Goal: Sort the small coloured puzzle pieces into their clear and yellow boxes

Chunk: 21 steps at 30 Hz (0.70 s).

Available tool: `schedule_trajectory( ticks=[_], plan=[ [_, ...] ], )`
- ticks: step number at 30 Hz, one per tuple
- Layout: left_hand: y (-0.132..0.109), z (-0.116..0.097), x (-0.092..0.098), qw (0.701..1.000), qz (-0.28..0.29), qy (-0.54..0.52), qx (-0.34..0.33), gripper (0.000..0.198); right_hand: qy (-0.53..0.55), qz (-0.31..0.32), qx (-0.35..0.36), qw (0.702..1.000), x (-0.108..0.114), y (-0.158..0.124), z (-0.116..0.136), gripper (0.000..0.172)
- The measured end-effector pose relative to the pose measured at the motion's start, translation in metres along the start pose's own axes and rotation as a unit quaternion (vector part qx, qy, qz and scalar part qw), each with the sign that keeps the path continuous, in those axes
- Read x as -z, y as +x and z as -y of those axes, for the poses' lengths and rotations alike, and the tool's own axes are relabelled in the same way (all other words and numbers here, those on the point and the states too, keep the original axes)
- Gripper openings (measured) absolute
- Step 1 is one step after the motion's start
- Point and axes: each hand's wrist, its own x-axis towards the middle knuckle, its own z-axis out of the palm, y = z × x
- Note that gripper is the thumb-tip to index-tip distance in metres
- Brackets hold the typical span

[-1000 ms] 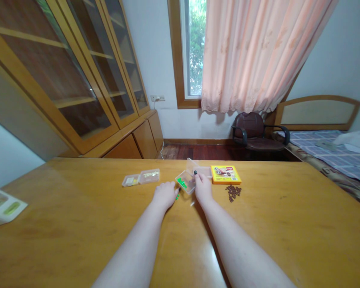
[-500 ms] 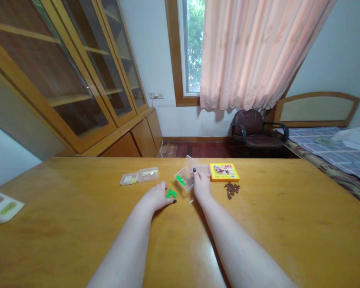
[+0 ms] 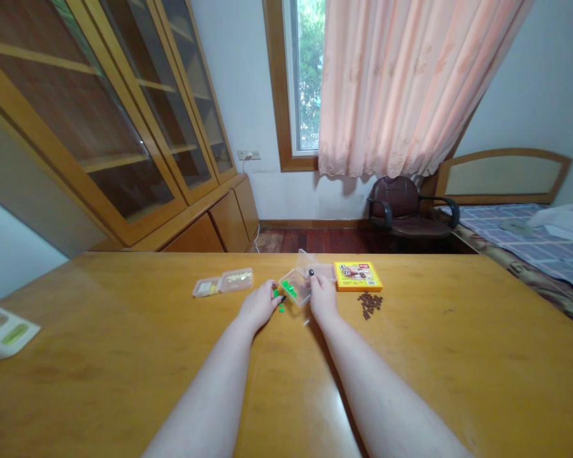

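Note:
My right hand (image 3: 321, 298) grips a small clear plastic box (image 3: 296, 286), tilted, with green pieces inside. My left hand (image 3: 258, 304) rests on the wooden table (image 3: 124, 356) just left of that box, fingers curled over a few loose green pieces (image 3: 281, 308); whether it grips any I cannot tell. The box's open lid (image 3: 315, 267) lies behind it.
Another clear two-part box (image 3: 223, 281) lies to the left. A yellow flat box (image 3: 358, 276) and a heap of several dark brown pieces (image 3: 370, 303) lie to the right. A white and green item (image 3: 2, 331) sits at the table's left edge. Chair and bed stand beyond.
My left hand moved back up to the box's left side, sweeping the scattered green pieces toward it. My right hand kept hold of the tilted box.

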Motion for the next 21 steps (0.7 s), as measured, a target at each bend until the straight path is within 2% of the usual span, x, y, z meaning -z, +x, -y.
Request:
schedule_trajectory(
  ticks=[3, 6, 8, 11, 13, 15, 17, 21],
  plan=[
    [0.000, 0.000, -0.002, 0.999, -0.037, -0.005, 0.007, 0.032, -0.002, -0.003, 0.007, 1.000, 0.000, 0.000, 0.002, 0.035],
    [-0.001, 0.001, -0.002, 0.996, -0.073, 0.045, 0.017, 0.037, -0.001, 0.000, 0.014, 1.000, 0.001, -0.001, 0.002, 0.035],
    [-0.003, 0.000, -0.002, 0.996, -0.057, 0.075, -0.005, 0.040, 0.000, 0.001, 0.013, 1.000, 0.000, 0.000, 0.002, 0.035],
    [-0.008, -0.004, -0.003, 0.995, 0.020, 0.079, -0.050, 0.049, 0.004, 0.001, 0.007, 1.000, 0.000, 0.000, 0.002, 0.037],
    [-0.012, -0.008, -0.005, 0.993, 0.067, 0.075, -0.056, 0.061, 0.007, 0.000, 0.008, 1.000, -0.001, 0.000, 0.002, 0.037],
    [-0.014, -0.011, -0.008, 0.992, 0.088, 0.075, -0.048, 0.069, 0.012, -0.001, 0.008, 1.000, -0.001, 0.000, 0.001, 0.037],
    [-0.012, -0.014, -0.011, 0.993, 0.081, 0.072, -0.048, 0.066, 0.018, 0.000, 0.004, 1.000, -0.001, 0.000, 0.002, 0.038],
    [-0.004, -0.014, -0.011, 0.997, 0.024, 0.038, -0.070, 0.047, 0.017, 0.004, 0.001, 1.000, -0.001, -0.001, 0.003, 0.037]
  ],
)
